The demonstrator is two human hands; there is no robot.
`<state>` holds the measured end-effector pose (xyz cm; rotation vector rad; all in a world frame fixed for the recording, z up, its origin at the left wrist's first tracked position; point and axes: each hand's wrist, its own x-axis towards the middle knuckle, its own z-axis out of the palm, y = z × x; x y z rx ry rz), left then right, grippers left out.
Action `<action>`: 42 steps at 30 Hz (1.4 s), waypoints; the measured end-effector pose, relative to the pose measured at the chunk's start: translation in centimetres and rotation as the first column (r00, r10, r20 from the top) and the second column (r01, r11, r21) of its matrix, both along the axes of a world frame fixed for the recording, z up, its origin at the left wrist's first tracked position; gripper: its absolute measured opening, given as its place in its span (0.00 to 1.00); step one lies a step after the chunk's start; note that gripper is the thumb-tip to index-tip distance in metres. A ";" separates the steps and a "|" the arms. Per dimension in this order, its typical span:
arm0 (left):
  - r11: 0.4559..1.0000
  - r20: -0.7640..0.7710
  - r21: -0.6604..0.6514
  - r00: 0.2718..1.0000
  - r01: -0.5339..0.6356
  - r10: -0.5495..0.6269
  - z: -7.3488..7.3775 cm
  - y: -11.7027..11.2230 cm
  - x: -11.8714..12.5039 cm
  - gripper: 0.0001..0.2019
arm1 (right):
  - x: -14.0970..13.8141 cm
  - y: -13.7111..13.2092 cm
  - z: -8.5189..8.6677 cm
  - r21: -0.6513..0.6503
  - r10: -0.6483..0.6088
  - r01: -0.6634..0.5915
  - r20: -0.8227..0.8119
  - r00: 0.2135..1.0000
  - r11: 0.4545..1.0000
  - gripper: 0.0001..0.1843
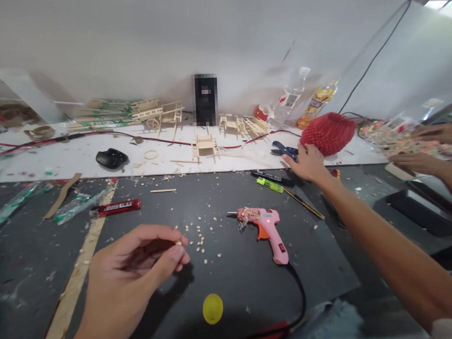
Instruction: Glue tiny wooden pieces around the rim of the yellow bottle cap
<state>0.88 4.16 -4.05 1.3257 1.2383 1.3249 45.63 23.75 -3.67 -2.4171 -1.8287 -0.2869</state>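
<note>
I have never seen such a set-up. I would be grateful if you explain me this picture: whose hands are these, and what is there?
There is no machine here: one person works with bare hands. The camera sits on their head, looking forward and down. The left hand pinches a small pale piece. The right hand is beside blue-handled pliers and a red textured object; whether it grips either is unclear. On the dark tabletop lie pale bits, a pink glue gun and a yellow disc. Another person's hands show at far right.
</note>
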 end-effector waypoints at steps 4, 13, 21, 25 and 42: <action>0.998 0.006 -0.067 1.000 -0.002 0.002 0.0 -0.6 -0.3 0.05 | -4.0 -6.3 3.4 -0.016 0.045 -0.047 -0.077 0.996 0.999 0.21; 0.978 0.052 -0.202 0.997 -0.046 0.058 0.6 -3.1 0.8 0.04 | -13.2 -19.8 1.3 -0.268 -0.022 -0.127 -0.491 0.871 0.955 0.22; 0.980 -0.166 -0.201 0.985 0.003 -0.037 0.2 -3.5 0.6 0.05 | -12.3 -20.8 -0.8 -0.119 -0.160 0.108 -0.797 0.582 0.987 0.18; 0.992 -0.364 -0.112 0.926 0.062 -0.099 0.0 -3.0 -0.3 0.03 | -11.6 -22.9 -0.9 -0.127 -0.154 0.121 -0.955 0.252 0.984 0.27; 0.937 -0.723 0.175 0.685 0.303 -0.087 -2.3 -4.9 -0.9 0.12 | -10.9 -21.8 -1.8 -0.205 -0.214 -0.324 -0.977 0.005 0.924 0.27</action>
